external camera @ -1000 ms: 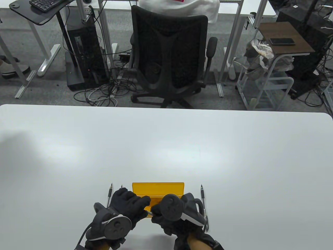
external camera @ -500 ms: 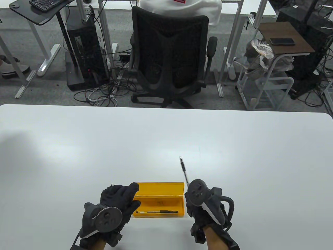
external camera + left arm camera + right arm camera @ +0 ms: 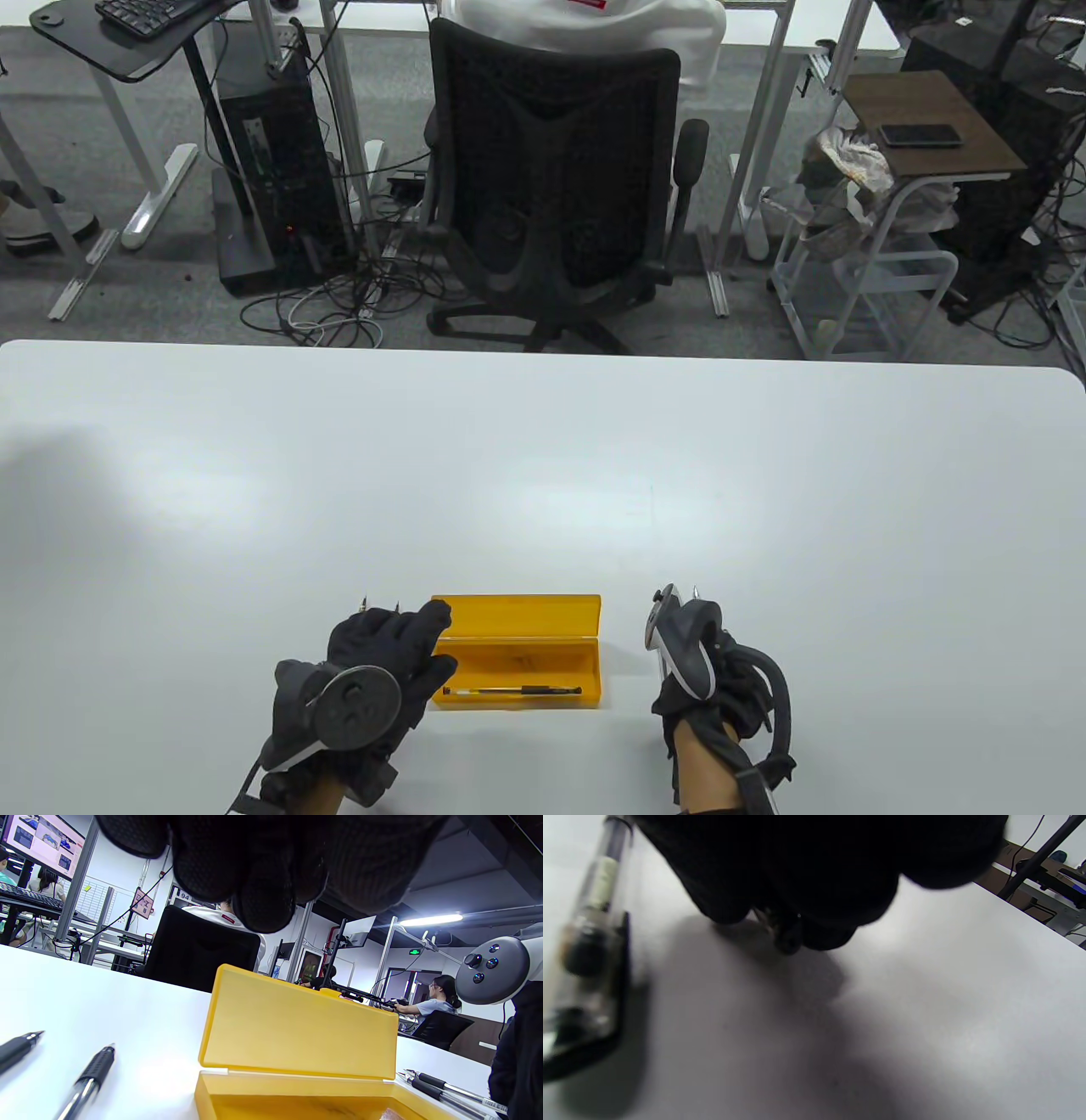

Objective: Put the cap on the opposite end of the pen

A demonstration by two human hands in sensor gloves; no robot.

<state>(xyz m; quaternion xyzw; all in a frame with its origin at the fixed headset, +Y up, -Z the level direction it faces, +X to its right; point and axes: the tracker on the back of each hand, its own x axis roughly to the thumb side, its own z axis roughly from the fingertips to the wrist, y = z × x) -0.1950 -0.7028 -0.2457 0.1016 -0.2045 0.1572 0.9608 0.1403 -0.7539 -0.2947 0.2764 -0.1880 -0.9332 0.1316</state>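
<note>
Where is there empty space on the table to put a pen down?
The big white stretch of table beyond the yellow box, up to the far edge, is bare, and so are the wide sides left and right. It is crowded near the front: pens lie by the left hand, more pens by the right hand.

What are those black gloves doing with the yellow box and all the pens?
A person wearing black gloves is working with pens at a white table. The yellow box sits open with one pen still inside. The left hand rests beside the box, over two pens lying there. The right hand is down on the table by more pens; whether it holds one is hidden.
</note>
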